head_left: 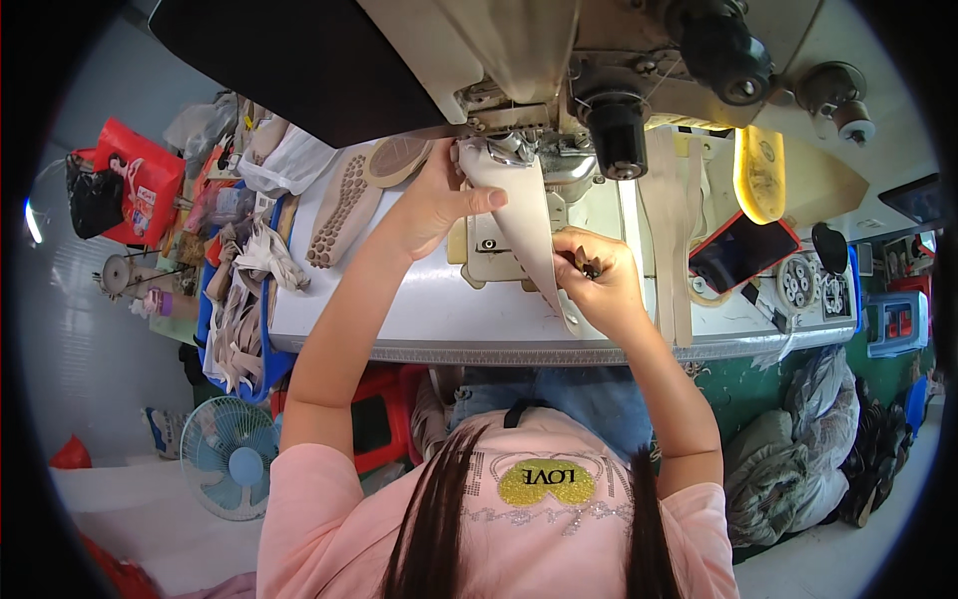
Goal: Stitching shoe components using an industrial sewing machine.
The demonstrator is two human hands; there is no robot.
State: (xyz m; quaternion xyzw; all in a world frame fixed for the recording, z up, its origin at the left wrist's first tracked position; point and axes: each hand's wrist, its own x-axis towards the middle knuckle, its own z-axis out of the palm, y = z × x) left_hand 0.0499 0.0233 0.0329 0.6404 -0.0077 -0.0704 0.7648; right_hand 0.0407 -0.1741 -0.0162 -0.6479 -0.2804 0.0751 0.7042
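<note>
Head view, from the lower edge outward: wearing a pink shirt (399,544) with a glittery gold heart on the chest, past a pale blue fan (244,465) low on the left and a plastic-wrapped bundle (793,454) low on the right. Next, reaching over the ruled metal strip (479,354) along the near edge of a white worktable (349,311), hands well apart from each other. Closing the right hand (604,285) round a small dark tool (589,267), with fingers at the lower right edge of a pale tapering panel (514,220). Laying the left hand (439,208) on the panel's upper left edge, thumb stretched across the surface, other fingers partly hidden; cannot tell whether clamped or merely resting. Meeting the metal presser foot (513,150) of a sewing machine (509,50) at the panel's far end. To the left, beyond the forearm: a studded sole-shaped piece (344,210), then pale scraps (237,339) in a blue tray (277,374). To the right: long beige strips (667,240), a red-edged phone (743,258), a yellow sole-shaped piece (760,178). Far left: a red bag (150,190).
</note>
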